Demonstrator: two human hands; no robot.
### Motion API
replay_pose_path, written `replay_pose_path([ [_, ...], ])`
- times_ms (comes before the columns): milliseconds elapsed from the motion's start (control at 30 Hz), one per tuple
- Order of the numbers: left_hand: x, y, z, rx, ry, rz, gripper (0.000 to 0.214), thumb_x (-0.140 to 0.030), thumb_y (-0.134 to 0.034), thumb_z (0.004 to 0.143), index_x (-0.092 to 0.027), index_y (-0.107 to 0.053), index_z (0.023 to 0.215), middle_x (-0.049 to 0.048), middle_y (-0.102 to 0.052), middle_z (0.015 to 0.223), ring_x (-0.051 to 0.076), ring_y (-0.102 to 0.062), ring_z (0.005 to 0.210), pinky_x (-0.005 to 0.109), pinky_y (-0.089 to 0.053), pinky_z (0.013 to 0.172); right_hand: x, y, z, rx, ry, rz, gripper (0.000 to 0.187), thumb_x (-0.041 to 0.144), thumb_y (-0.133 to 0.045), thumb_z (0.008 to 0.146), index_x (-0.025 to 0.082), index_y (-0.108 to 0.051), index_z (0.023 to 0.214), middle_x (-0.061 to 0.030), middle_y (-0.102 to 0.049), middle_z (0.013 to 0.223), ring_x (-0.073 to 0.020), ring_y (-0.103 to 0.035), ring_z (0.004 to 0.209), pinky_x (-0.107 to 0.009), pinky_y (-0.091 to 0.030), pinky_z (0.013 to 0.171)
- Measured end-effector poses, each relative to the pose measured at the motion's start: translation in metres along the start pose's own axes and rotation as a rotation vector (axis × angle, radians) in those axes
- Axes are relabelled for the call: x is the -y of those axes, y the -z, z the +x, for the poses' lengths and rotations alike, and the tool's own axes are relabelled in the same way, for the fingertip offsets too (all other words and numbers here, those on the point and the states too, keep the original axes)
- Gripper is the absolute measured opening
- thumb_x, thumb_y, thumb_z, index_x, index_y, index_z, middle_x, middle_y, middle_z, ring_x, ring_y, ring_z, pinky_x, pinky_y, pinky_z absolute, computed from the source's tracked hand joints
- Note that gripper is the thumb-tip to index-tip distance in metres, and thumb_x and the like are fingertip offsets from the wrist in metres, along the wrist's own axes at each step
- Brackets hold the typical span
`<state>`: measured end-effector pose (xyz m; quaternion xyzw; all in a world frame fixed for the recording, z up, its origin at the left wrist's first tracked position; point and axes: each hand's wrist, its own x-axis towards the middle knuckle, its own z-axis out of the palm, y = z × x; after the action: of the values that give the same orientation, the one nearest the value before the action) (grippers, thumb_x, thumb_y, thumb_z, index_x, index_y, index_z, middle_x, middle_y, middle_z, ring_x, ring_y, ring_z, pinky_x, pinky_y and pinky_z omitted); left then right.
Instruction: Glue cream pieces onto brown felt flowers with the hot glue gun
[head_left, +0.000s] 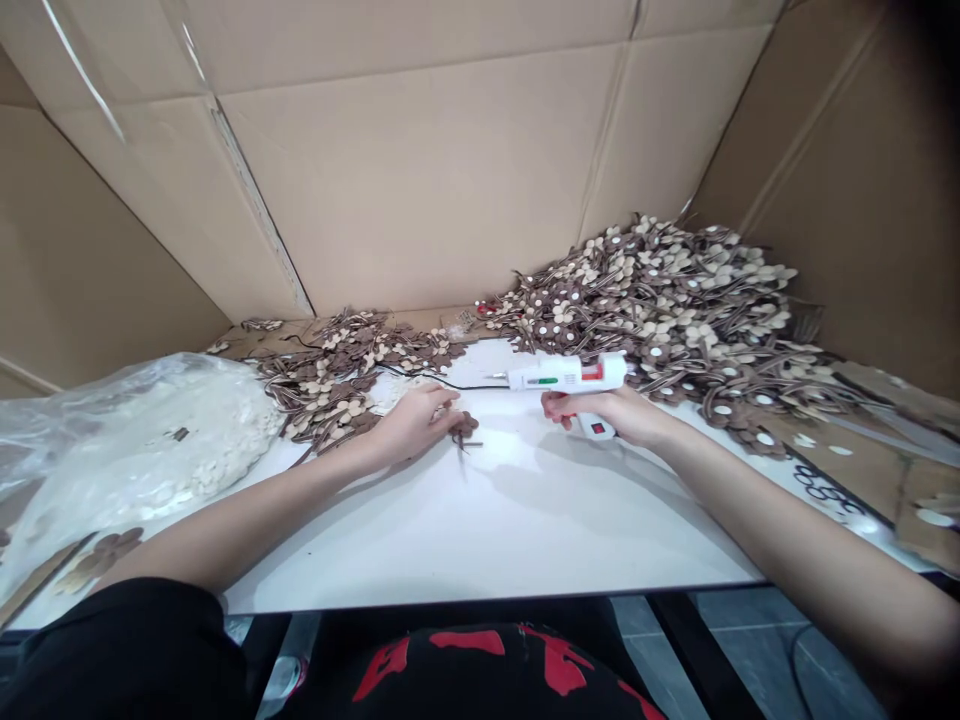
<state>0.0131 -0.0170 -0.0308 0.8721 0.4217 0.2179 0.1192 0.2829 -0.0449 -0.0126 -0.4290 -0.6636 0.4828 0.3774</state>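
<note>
In the head view, a person is sitting at a smooth, glossy white tabletop (487, 540). The right hand (627, 412) is clamping its fingers around the handle of a glue gun (562, 374), a hard white plastic tool with a red trigger, and its tapered metal nozzle (495, 376) is pointing toward the left hand. The left hand (415, 420) is bringing thumb and fingers together on a small brown flower (468, 426), matte and round-petalled, which is lying low over the middle of the tabletop, just beside the nozzle but apart from it. A thin black cord (430, 379) is curving behind the left hand. Beyond that hand, a loose heap (341, 385) of brown and cream flowers is spreading out, and beside it a crinkled clear plastic bag (180, 430) is bulging with pale pieces. Past the glue gun, a taller mound (675, 290) is rising, its soft petals tangling with stringy strips, many flowers showing round white centres. Creased tan cardboard (427, 170) is walling in the far side.
</note>
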Motion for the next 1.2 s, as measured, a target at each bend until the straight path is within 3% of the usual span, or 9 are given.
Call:
replay_pose_path([
  [100,0.016,0.009,0.004,-0.061,-0.024,0.190,0.031,-0.034,-0.038,0.088,-0.018,-0.064,0.095,0.0083,-0.062,0.094,0.020,-0.057,0.087,0.028,-0.044,0.077,-0.002,-0.006,-0.001,0.078,-0.055,-0.078,0.006,0.022,-0.064,0.058,0.018,-0.061,0.061,0.0000,-0.060,0.061,-0.0155,-0.053,0.058,-0.027,-0.039,0.054],
  [200,0.028,0.024,0.006,-0.039,0.049,0.359,0.030,-0.033,-0.037,0.087,-0.019,-0.064,0.090,0.0072,-0.063,0.090,0.021,-0.057,0.085,0.027,-0.043,0.072,-0.007,-0.015,0.000,0.069,-0.114,-0.128,0.006,0.022,-0.062,0.058,0.017,-0.060,0.061,0.0004,-0.059,0.058,-0.0145,-0.051,0.055,-0.026,-0.036,0.050],
  [333,0.040,0.042,0.007,0.170,0.195,0.431,0.022,-0.035,-0.051,0.077,-0.020,-0.064,0.083,0.0050,-0.065,0.083,0.019,-0.059,0.071,0.025,-0.041,0.061,-0.012,-0.024,0.002,0.000,-0.116,-0.135,0.005,0.021,-0.059,0.058,0.017,-0.058,0.059,0.0001,-0.058,0.058,-0.0146,-0.049,0.054,-0.025,-0.033,0.047],
  [467,0.046,0.044,0.007,0.294,0.156,0.372,0.019,-0.031,-0.058,0.069,-0.020,-0.064,0.083,0.0037,-0.066,0.082,0.018,-0.058,0.070,0.022,-0.038,0.057,-0.013,-0.028,0.004,-0.028,-0.143,-0.167,0.007,0.020,-0.057,0.057,0.017,-0.052,0.052,0.0012,-0.053,0.051,-0.0133,-0.045,0.050,-0.025,-0.029,0.045],
  [733,0.053,0.035,0.008,0.284,0.091,0.344,0.015,-0.022,-0.055,0.070,-0.018,-0.063,0.083,0.0033,-0.065,0.079,0.016,-0.058,0.069,0.022,-0.037,0.058,-0.010,-0.034,0.006,-0.058,-0.177,-0.195,0.009,0.018,-0.054,0.054,0.017,-0.047,0.049,0.0029,-0.047,0.049,-0.0110,-0.039,0.048,-0.024,-0.024,0.043],
  [1200,0.043,0.039,0.007,0.201,0.143,0.270,0.014,-0.016,-0.056,0.069,-0.017,-0.057,0.082,0.0007,-0.062,0.068,0.014,-0.055,0.060,0.020,-0.032,0.050,-0.011,-0.036,0.008,-0.049,-0.191,-0.210,0.008,0.019,-0.055,0.054,0.016,-0.048,0.049,0.0020,-0.050,0.049,-0.0114,-0.042,0.048,-0.024,-0.029,0.044],
])
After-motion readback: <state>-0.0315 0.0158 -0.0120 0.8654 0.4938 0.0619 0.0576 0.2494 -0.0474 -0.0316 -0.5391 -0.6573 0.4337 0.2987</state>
